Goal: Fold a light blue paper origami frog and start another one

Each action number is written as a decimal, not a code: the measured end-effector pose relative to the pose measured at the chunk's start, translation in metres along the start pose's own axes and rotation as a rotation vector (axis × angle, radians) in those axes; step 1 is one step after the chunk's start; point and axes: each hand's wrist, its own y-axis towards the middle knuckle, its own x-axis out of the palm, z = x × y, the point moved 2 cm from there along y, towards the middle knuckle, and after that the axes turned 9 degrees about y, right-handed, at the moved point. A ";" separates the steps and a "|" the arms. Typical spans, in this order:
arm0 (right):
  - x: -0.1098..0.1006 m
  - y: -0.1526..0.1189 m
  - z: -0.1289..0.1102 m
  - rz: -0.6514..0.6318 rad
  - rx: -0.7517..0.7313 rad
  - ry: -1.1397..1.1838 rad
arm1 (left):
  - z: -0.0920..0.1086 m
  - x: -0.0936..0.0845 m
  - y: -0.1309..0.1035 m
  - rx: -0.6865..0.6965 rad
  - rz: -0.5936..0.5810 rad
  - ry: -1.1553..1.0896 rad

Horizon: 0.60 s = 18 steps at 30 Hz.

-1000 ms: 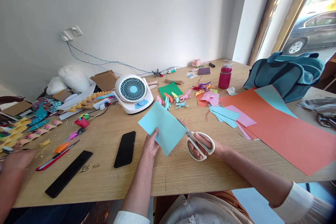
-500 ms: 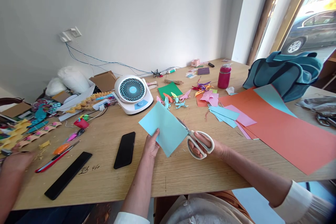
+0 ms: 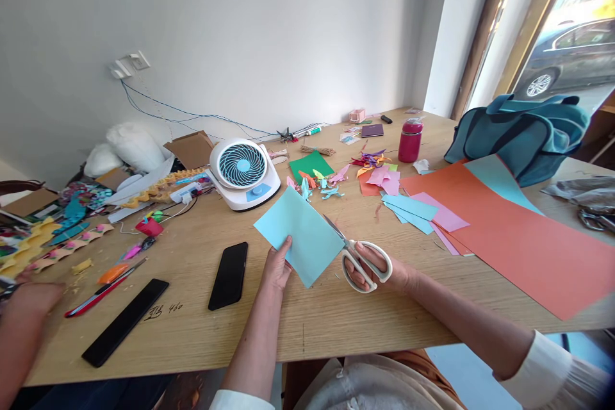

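Observation:
A light blue sheet of paper (image 3: 302,234) is pinched in my left hand (image 3: 278,266), thumb on top and fingers behind it. The sheet is tilted, with one corner toward me. My right hand (image 3: 375,266) is closed through the white handles of a pair of scissors (image 3: 360,286). The scissor blades lie along the sheet's right edge, pointing away from me; part of them is hidden by the paper. Beyond the sheet lie several small folded paper pieces (image 3: 331,192) and a green paper square (image 3: 311,166).
Left of my arm lies a black phone (image 3: 228,275); a white fan (image 3: 245,173) stands behind it. Another person's hand (image 3: 36,298) is at far left, near a red cutter (image 3: 103,291). Large orange paper (image 3: 519,243), a pink flask (image 3: 410,141) and a teal bag (image 3: 509,138) occupy the right.
My hands, the paper and the scissors stay almost where they were. At far left the other person's hand has shifted slightly.

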 end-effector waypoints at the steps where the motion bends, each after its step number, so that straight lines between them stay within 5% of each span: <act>1: 0.000 0.000 0.000 0.004 -0.001 0.000 | 0.000 0.000 0.000 0.000 -0.003 0.002; 18: -0.003 0.002 0.003 0.041 -0.042 -0.038 | -0.001 0.002 -0.002 -0.001 -0.022 0.017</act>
